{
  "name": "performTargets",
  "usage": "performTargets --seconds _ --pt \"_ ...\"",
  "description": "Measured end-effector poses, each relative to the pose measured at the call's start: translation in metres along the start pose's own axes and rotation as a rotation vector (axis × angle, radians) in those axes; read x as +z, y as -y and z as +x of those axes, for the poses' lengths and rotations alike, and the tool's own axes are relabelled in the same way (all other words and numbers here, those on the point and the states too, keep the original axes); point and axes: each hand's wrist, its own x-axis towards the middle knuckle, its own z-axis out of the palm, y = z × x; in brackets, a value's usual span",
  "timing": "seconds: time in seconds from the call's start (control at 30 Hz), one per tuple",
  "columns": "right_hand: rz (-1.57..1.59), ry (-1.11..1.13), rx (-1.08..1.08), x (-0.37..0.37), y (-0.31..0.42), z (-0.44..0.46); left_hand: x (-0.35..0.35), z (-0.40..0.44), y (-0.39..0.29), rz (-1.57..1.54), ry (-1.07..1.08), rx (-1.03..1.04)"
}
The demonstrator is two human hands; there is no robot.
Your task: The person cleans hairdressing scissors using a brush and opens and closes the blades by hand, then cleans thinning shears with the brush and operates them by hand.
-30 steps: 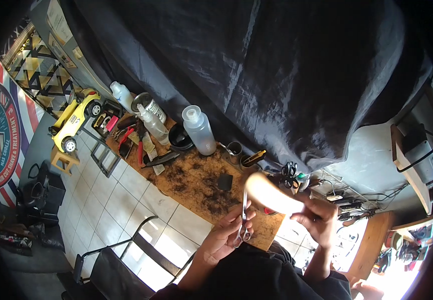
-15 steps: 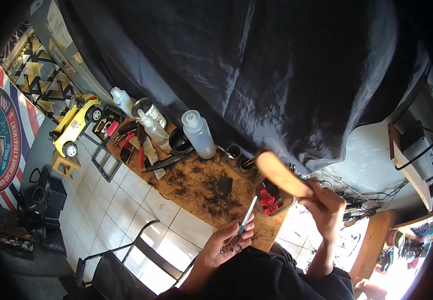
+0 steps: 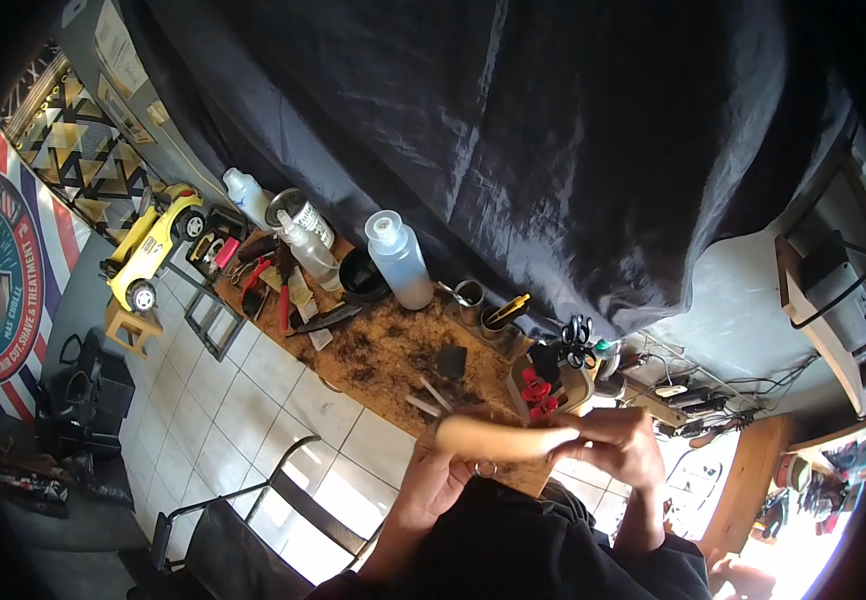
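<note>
My right hand [image 3: 618, 448] is closed on one end of a long tan brush-like object [image 3: 503, 440], blurred by motion. Its far end lies across my left hand [image 3: 435, 480] and covers part of the fingers. My left hand holds metal scissors [image 3: 431, 397]; two blades, spread apart, point up past the tan object, and a finger ring shows below it. Both hands are over the near edge of a wooden table [image 3: 383, 350] strewn with dark hair clippings. A small black square [image 3: 451, 361] lies on the table beyond my hands.
Bottles, including a large translucent one [image 3: 399, 260], stand along the table's back edge. Red clips [image 3: 536, 388] sit in a tray at the right, with black-handled scissors [image 3: 578, 342] behind. A black chair [image 3: 233, 540] stands lower left; a yellow toy car [image 3: 153, 245] is beyond.
The tan object has swung down and left from a raised position to my left hand. The scissor blades, together half a second ago, are now apart and tilted left.
</note>
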Motion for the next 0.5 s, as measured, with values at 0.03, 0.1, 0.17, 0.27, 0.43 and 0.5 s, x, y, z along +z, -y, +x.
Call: performTargets --seconds 0.03,0.1,0.17,0.27,0.43,0.5 --pt "-0.034 -0.068 0.107 -0.001 0.004 0.003 -0.002 0.001 -0.005 0.062 0.08 0.023" --pt "-0.27 -0.117 0.212 -0.005 0.01 0.008 0.008 -0.002 -0.006 0.222 -0.107 0.051" --pt "-0.171 -0.09 0.193 -0.006 0.009 0.006 -0.001 -0.003 -0.004 0.172 -0.071 0.077" --pt "0.153 0.1 0.01 -0.002 0.0 -0.001 0.01 -0.004 -0.008 0.081 -0.03 0.053" --pt "0.222 0.363 -0.089 0.005 0.001 0.0 0.006 -0.001 -0.005 -0.066 0.039 -0.063" --pt "0.115 0.218 -0.059 0.004 0.003 0.006 -0.002 -0.004 0.0 -0.256 0.086 -0.15"
